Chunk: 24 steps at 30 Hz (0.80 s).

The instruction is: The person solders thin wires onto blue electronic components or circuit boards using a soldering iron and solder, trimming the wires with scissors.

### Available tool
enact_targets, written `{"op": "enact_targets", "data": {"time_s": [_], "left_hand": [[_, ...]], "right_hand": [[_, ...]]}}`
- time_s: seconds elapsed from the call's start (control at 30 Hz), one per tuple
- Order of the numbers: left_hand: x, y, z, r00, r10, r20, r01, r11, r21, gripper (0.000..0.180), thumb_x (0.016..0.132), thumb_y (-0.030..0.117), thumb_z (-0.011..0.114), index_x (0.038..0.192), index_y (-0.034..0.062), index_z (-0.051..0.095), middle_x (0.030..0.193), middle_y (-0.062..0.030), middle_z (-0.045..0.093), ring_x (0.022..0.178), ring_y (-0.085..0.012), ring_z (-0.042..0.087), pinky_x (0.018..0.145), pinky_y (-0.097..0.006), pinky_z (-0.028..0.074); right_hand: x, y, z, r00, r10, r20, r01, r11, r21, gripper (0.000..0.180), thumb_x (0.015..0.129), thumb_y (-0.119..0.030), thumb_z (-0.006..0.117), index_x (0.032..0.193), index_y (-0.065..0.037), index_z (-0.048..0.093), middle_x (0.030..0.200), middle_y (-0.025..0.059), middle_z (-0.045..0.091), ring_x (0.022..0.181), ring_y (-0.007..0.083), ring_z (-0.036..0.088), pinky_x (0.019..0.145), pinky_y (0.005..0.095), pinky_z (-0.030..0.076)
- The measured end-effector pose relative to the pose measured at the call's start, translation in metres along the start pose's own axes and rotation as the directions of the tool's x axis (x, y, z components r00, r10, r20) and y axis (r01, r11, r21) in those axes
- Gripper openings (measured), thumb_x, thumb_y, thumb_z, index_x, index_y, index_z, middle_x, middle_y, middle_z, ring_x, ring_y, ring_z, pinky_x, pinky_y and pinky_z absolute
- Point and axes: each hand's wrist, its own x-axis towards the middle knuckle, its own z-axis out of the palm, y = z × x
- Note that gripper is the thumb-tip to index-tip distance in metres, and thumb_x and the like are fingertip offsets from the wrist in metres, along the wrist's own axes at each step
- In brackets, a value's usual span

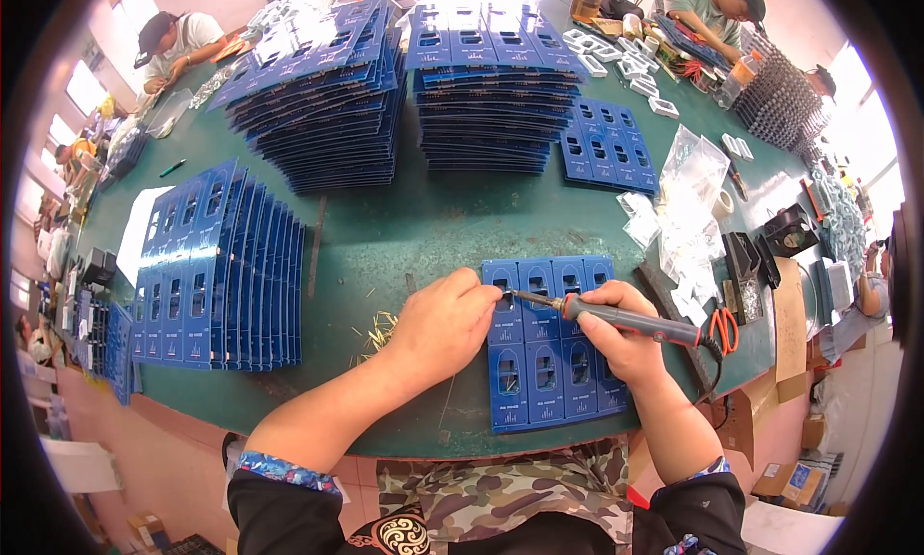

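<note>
A blue circuit board panel (539, 362) with rows of oval cut-outs lies flat on the green table in front of me. My right hand (621, 334) grips a grey soldering iron (635, 320), its metal tip pointing left and meeting the panel's upper left section. Close to that tip, my left hand (443, 324) rests over the panel's left edge with its fingertips pinched together. Whatever those fingers hold is too small or hidden to name. The iron's black cord drops down on the right.
Tall stacks of blue panels (491, 112) stand at the back, with another stack (221, 276) on the left. Thin yellowish clippings (383, 330) lie beside my left forearm. Orange-handled scissors (724, 331), a clear plastic bag (691, 184) and a black fan (791, 230) sit right. Other people work around the table.
</note>
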Motion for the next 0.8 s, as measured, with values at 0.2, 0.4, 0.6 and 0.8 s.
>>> {"op": "enact_targets", "data": {"time_s": [0.2,0.4,0.6,0.8], "left_hand": [[-0.001,-0.001,0.002,1.0,-0.004,0.006,0.003,1.0,0.018,0.012,0.086,0.009,0.065,0.098,0.0052,0.067,0.085,-0.0081,0.059,0.077,-0.0289,0.062,0.064,-0.04,0.051],[0.0,0.002,0.004,1.0,0.001,0.005,-0.001,1.0,0.015,0.013,0.086,0.008,0.065,0.098,0.0054,0.067,0.085,-0.0084,0.059,0.077,-0.0293,0.061,0.064,-0.04,0.051],[0.001,0.019,0.0,0.997,0.029,-0.067,-0.038,0.99,-0.138,0.012,0.084,0.007,0.067,0.096,0.0053,0.067,0.081,-0.0132,0.058,0.071,-0.0332,0.06,0.061,-0.042,0.05],[-0.024,0.054,-0.009,0.995,-0.096,-0.026,0.078,0.915,-0.396,0.011,0.084,-0.003,0.065,0.093,0.0007,0.058,0.08,-0.0104,0.055,0.067,-0.0194,0.056,0.06,-0.029,0.045]], "right_hand": [[0.003,-0.006,0.002,1.0,0.008,0.024,-0.008,1.0,-0.002,0.014,0.083,-0.005,0.071,0.094,0.001,0.065,0.089,0.0096,0.072,0.076,0.0117,0.063,0.069,0.0273,0.05],[-0.001,-0.002,-0.002,0.999,-0.003,0.039,0.004,1.0,-0.022,0.014,0.084,-0.005,0.071,0.095,0.0,0.065,0.093,0.0109,0.072,0.079,0.0127,0.064,0.072,0.0276,0.051],[-0.006,-0.021,-0.008,0.99,0.134,-0.034,-0.136,0.986,-0.096,0.02,0.085,-0.011,0.07,0.104,-0.004,0.071,0.102,0.0076,0.072,0.094,0.0149,0.066,0.081,0.0301,0.052],[-0.014,-0.026,0.023,0.991,0.087,0.107,-0.103,0.982,0.158,0.032,0.09,-0.013,0.067,0.121,-0.005,0.062,0.118,0.0097,0.067,0.108,0.0213,0.065,0.094,0.0342,0.05]]}}
